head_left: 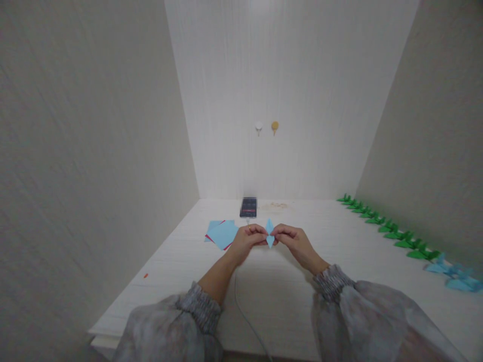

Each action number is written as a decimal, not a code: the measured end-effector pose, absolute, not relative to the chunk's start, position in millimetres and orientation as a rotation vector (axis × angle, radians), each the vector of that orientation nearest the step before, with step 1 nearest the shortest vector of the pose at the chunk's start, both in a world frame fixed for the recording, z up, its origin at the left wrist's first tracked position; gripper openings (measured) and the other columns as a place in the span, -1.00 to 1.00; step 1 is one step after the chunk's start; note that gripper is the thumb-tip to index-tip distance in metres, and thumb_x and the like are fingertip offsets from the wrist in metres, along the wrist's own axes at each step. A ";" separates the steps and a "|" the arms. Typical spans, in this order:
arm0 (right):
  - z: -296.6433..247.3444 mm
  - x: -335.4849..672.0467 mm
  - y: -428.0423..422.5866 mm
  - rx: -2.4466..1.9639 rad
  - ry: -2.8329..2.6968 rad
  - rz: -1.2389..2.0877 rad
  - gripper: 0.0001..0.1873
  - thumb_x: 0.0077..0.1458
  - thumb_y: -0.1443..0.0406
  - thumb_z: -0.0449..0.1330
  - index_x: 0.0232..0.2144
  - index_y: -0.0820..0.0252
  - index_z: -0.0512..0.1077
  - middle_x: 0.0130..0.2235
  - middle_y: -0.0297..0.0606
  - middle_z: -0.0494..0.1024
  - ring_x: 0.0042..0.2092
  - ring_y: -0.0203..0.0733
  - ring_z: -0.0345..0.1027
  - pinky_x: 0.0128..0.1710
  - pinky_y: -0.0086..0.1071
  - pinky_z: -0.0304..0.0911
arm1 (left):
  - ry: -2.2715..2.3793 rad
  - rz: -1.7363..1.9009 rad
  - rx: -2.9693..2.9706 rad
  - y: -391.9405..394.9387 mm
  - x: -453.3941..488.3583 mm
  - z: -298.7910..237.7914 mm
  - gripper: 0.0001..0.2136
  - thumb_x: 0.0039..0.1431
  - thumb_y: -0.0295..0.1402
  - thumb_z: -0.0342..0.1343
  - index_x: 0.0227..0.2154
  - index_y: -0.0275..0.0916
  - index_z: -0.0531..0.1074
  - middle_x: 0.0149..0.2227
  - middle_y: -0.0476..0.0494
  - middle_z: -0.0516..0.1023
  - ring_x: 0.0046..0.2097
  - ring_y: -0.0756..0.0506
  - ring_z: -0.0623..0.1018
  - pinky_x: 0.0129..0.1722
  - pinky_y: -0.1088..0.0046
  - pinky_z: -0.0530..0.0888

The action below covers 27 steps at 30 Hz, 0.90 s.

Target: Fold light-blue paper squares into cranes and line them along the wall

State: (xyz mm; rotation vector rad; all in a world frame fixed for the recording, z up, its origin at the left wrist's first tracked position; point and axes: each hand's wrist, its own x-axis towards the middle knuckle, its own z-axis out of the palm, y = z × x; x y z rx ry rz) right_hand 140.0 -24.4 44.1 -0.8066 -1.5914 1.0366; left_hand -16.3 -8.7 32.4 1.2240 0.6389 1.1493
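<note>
A small folded light-blue paper piece (269, 232), diamond-shaped with points up and down, is held over the white table (339, 236). My left hand (249, 238) pinches its left side and my right hand (291, 238) pinches its right side. Both hands have their fingers closed on the paper. Grey gathered sleeves cover both forearms. A ring shows on a finger of my left hand.
A stack of blue and red paper sheets (222, 234) lies left of my hands. A dark phone (248, 207) with a cable (245, 311) sits behind. Green folded paper figures (388, 229) line the right wall, then blue ones (456, 276). Two hooks (266, 126) hang on the back wall.
</note>
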 end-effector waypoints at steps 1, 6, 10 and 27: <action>44.6 140.2 -24.6 -0.808 -1.612 1.012 -0.87 -0.13 0.28 0.10 -0.55 0.22 0.41 -0.53 -0.35 0.40 -0.44 -0.32 0.26 -0.36 -0.43 0.16 | 0.664 1.153 1.249 -8.7 -15.9 32.5 -0.84 -0.28 -0.42 0.18 -0.55 -0.34 0.36 -0.56 -0.01 0.42 -0.50 0.06 0.41 -0.40 0.51 0.34; 41.8 136.9 -23.5 -0.838 -1.556 1.062 -0.85 -0.23 0.24 0.20 -0.54 0.21 0.39 -0.50 -0.36 0.39 -0.44 -0.33 0.25 -0.39 -0.43 0.18 | 0.698 1.197 1.299 -7.3 -12.9 32.2 -0.77 -0.33 -0.41 0.22 -0.55 -0.33 0.30 -0.60 0.03 0.39 -0.55 0.08 0.38 -0.49 0.57 0.31; 38.4 133.3 -22.0 -0.815 -1.402 1.123 -0.75 -0.33 0.27 0.26 -0.49 0.19 0.33 -0.54 -0.41 0.37 -0.49 -0.36 0.24 -0.44 -0.45 0.19 | 0.700 1.229 1.295 -5.1 -10.7 29.9 -0.71 -0.35 -0.41 0.23 -0.52 -0.30 0.24 -0.57 0.04 0.38 -0.55 0.08 0.39 -0.50 0.57 0.31; 32.9 135.8 -15.7 -1.003 -1.542 1.012 -0.83 -0.23 0.21 0.16 -0.60 0.24 0.38 -0.61 -0.37 0.40 -0.54 -0.33 0.24 -0.48 -0.44 0.16 | 0.715 1.249 1.274 -2.0 -8.5 25.4 -0.63 -0.34 -0.43 0.22 -0.48 -0.25 0.12 -0.56 0.06 0.39 -0.53 0.06 0.42 -0.47 0.52 0.34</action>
